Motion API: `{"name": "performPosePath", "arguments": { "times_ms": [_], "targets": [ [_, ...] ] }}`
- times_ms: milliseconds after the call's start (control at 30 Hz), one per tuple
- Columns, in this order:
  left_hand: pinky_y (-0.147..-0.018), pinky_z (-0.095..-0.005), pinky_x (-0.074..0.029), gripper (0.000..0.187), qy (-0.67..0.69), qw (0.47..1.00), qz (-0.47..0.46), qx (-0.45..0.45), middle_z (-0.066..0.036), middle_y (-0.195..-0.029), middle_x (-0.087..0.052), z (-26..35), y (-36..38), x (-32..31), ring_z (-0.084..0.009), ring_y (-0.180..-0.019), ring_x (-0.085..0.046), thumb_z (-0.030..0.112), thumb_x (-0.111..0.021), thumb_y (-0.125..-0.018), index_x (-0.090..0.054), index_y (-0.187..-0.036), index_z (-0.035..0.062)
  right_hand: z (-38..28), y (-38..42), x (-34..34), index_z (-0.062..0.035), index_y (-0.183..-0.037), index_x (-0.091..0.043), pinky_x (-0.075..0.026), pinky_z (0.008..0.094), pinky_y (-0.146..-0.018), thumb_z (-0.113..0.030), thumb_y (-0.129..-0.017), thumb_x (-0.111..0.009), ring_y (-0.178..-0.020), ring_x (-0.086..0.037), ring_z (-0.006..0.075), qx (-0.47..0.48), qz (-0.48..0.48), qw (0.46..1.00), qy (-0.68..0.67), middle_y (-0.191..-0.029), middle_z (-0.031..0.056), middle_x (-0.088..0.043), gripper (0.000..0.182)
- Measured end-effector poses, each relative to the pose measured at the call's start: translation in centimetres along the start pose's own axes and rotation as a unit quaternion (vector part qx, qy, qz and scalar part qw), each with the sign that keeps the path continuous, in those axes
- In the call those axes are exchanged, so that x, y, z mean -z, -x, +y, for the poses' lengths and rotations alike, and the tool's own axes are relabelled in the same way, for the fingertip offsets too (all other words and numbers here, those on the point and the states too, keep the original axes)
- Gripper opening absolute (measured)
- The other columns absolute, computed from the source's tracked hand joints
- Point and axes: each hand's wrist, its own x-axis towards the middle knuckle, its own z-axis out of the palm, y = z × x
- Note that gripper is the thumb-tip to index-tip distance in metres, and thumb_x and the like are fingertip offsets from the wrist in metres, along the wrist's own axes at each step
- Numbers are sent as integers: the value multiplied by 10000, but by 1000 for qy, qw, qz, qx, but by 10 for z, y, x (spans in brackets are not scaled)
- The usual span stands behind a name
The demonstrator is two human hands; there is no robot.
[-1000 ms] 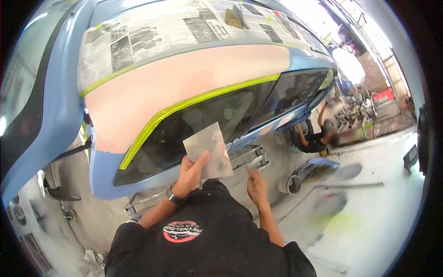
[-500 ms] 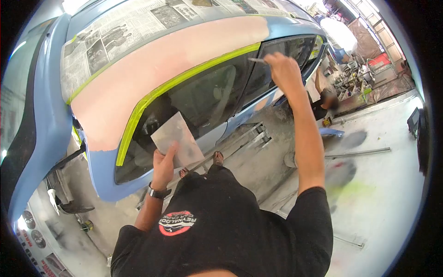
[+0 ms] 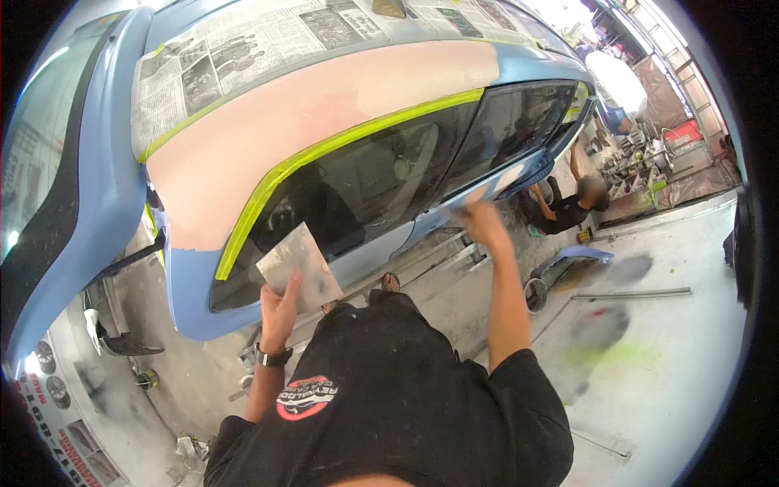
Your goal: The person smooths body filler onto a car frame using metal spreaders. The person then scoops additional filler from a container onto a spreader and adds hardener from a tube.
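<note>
A blue car [image 3: 195,299] fills the upper left, with pink filler [image 3: 284,122] along its roof edge. Green tape [image 3: 324,150] borders the side windows, and newspaper [image 3: 268,53] covers the roof. My left hand [image 3: 280,308] grips a pale square plate [image 3: 300,268] by its lower edge, in front of the window. My right hand [image 3: 485,226] is closed beside the lower door, blurred by motion; a thin tool [image 3: 454,215] shows faintly at its fingertips.
A co-worker in black [image 3: 568,211] crouches by the car's far end. A blue curved panel [image 3: 572,256] and a bucket [image 3: 535,294] stand on the floor at right. A cluttered shelf [image 3: 641,166] is beyond. A metal bar [image 3: 633,293] lies on the floor.
My right hand has dropped from the upper window to beside the lower door. The plate in my left hand has shifted slightly left and down. The view has moved, showing more of the co-worker.
</note>
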Motion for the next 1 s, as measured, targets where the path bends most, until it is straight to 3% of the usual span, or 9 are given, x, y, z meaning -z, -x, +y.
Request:
{"name": "performPosePath", "arguments": {
  "times_ms": [67, 133, 333, 400, 500, 600, 800, 900, 1000],
  "targets": [
    [-689, -288, -494, 323, -73, 997, -25, -8, -46, -918, -707, -2, -3, 10, -85, -798, -602, 260, -660, -973, -671, -1036, -56, 22, 31, -61, 1, -913, -695, -515, 513, -784, -127, -779, -587, -886, -643, 459, -6, -83, 993, 82, -907, 271, -666, 215],
    [-653, -307, -494, 365, -141, 989, -48, -11, -90, -868, -715, -9, -8, 19, -120, -747, -618, 287, -699, -941, -663, -1019, -68, 40, 69, -121, -1, -883, -686, -520, 520, -785, -140, -770, -584, -871, -648, 464, 33, -33, 997, 68, -894, 271, -670, 206],
    [-759, -486, -511, 479, -491, 868, -76, -4, -289, -925, -680, -45, 8, 40, -473, -864, -643, 373, -694, -887, -643, -1008, -88, 20, 93, -154, -37, -941, -703, -523, 531, -808, -111, -807, -557, -894, -653, 449, -21, -145, 989, 9, -911, 267, -677, 211],
    [-784, -511, -506, 503, -519, 853, -47, -15, -299, -986, -673, -113, 22, 66, -490, -935, -625, 391, -675, -893, -635, -1035, -90, 18, 90, -155, -52, -957, -712, -523, 531, -810, -108, -821, -550, -899, -656, 439, 11, -144, 990, 1, -925, 260, -683, 219],
    [-613, -464, -504, 437, -510, 860, -18, 24, -237, -835, -682, -237, 65, 118, -426, -657, -623, 319, -692, -867, -644, -1050, -75, 31, 86, -170, -59, -964, -722, -525, 525, -796, -117, -822, -555, -890, -660, 433, 26, -113, 993, -23, -941, 246, -688, 227],
    [-635, -471, -511, 397, -536, 836, -6, 120, -215, -850, -692, -316, 159, 158, -413, -697, -639, 309, -676, -871, -640, -1087, -22, 57, 87, -197, -52, -974, -724, -525, 520, -784, -131, -821, -561, -884, -655, 435, 90, -145, 985, -3, -943, 231, -690, 236],
    [-677, -485, -524, 348, -551, 781, -10, 293, -170, -881, -712, -336, 301, 156, -386, -775, -670, 289, -646, -879, -633, -1159, 83, 97, 107, -253, -41, -970, -718, -526, 512, -779, -138, -828, -564, -873, -652, 417, 88, -163, 983, -9, -922, 219, -688, 231],
    [-699, -492, -531, 344, -557, 783, -8, 277, -148, -896, -722, -342, 313, 140, -373, -815, -686, 280, -630, -883, -630, -1195, 135, 65, 100, -212, -55, -987, -723, -527, 507, -783, -133, -830, -571, -877, -657, 406, 112, -180, 977, -16, -934, 216, -692, 233],
    [-720, -499, -538, 354, -636, 746, -54, 191, -125, -912, -732, -355, 297, 131, -360, -854, -702, 270, -615, -887, -626, -1231, 188, 73, 92, -254, -55, -1010, -718, -527, 497, -800, -120, -843, -572, -898, -655, 411, 124, -184, 973, -58, -952, 222, -691, 231]
  ]
}}
